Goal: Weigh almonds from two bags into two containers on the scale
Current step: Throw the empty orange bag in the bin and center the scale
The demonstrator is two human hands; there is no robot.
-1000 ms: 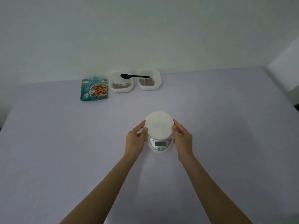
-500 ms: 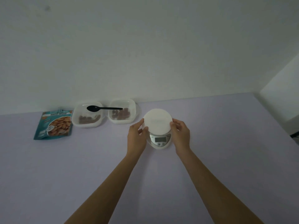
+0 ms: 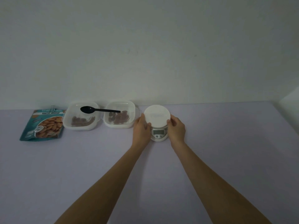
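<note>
A small white kitchen scale [image 3: 157, 118] with a round platter and a grey display stands at the back of the lilac table [image 3: 64, 167]. My left hand [image 3: 141, 129] grips its left side and my right hand [image 3: 176, 129] grips its right side. Nothing sits on the platter. To its left stand two clear plastic containers, one [image 3: 119, 125] next to the scale and one [image 3: 80, 126] further left, each with some almonds in it. A black spoon [image 3: 97, 109] lies across both rims. A teal almond bag [image 3: 43, 125] lies flat at the far left.
The pale wall [image 3: 145, 54] rises right behind the containers and scale. A white block or ledge [image 3: 291, 101] stands at the table's far right corner.
Both hands have carried the scale away from the table's middle to the back, beside the right container. The view has tilted up and shifted, so the bag and containers appear further left.
</note>
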